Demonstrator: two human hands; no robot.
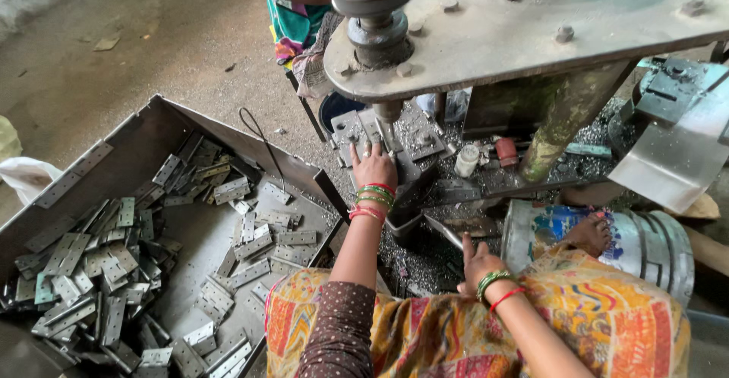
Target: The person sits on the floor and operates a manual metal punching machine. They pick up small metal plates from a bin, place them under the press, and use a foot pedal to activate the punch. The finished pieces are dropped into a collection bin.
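Steel hinge plate (363, 137) sits under the press punch (387, 120), the left hand (373, 167) flat on it with fingers spread, gripping nothing, the right hand (480, 260) open and empty; a descending punch could crush fingertips.

We note soft, even daylight without hard shadows, a dim patch beneath the press table (531, 36), mild glare on the bent metal sheet (676, 158), slight wide-angle bending at the edges, and generally adequate sharpness.
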